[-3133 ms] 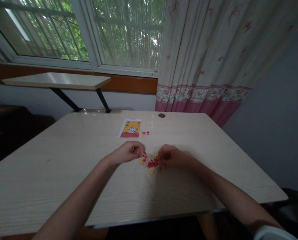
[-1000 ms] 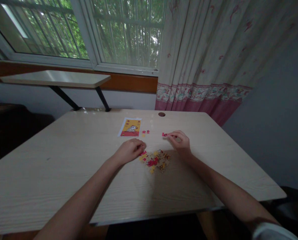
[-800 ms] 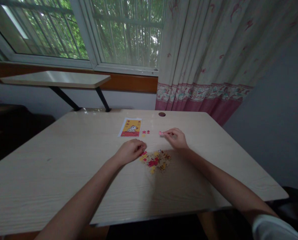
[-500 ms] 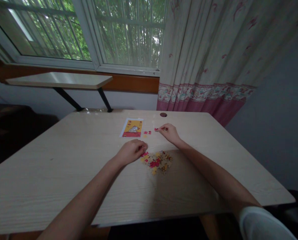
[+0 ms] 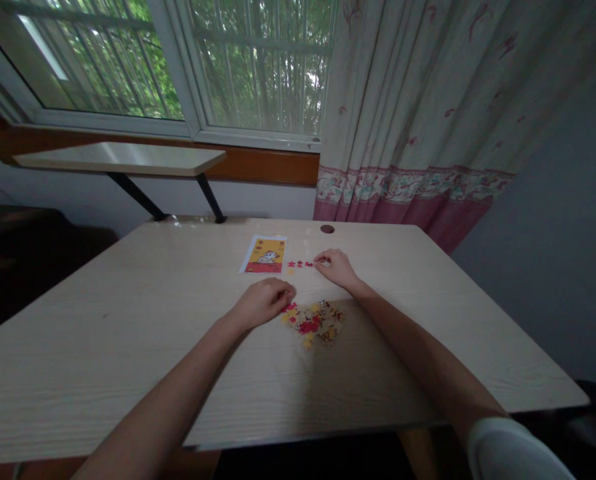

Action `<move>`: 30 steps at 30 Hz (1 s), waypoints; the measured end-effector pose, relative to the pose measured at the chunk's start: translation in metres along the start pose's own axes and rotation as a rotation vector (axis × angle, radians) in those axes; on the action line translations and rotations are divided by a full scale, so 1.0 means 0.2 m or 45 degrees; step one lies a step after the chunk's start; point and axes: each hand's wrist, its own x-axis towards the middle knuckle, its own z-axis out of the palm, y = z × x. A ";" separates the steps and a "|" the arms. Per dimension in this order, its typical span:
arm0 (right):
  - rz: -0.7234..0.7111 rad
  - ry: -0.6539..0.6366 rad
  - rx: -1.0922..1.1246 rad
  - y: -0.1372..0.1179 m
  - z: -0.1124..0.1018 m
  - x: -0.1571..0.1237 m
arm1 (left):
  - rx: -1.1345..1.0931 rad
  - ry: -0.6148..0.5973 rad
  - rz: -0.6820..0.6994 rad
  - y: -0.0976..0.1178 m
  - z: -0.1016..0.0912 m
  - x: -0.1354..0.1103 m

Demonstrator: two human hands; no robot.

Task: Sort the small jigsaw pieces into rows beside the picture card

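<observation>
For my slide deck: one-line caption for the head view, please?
Right hand by small red puzzle pieces beside a picture card on a desk; left hand curled at a loose pile.

On the pale wooden table, the heap of loose red and yellow cardboard jigsaw pieces lies mid-table, with the left hand at its left edge. Behind the heap lies the yellow and red rectangular picture card. A short row of small red jigsaw pieces lies just right of it (the right hand at the row's right end).
</observation>
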 end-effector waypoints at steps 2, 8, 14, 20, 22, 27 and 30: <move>-0.004 -0.005 -0.013 -0.01 0.00 0.00 | 0.002 0.000 0.005 0.00 0.00 0.00; -0.011 -0.058 -0.098 -0.05 0.02 0.01 | 0.012 -0.007 -0.001 0.00 0.00 0.00; -0.021 -0.087 -0.081 -0.06 0.01 0.01 | 0.013 -0.017 0.003 0.00 0.00 0.00; -0.034 -0.004 -0.119 -0.10 0.03 0.02 | 0.005 -0.004 0.002 0.01 -0.01 0.00; -0.025 -0.001 -0.133 -0.11 0.05 0.03 | 0.006 -0.008 -0.008 0.02 -0.01 0.00; -0.044 -0.052 -0.154 -0.12 0.09 0.04 | 0.003 -0.041 -0.020 0.01 -0.01 0.01; -0.065 -0.045 -0.165 -0.12 0.09 0.04 | 0.010 -0.039 -0.013 0.01 0.00 0.00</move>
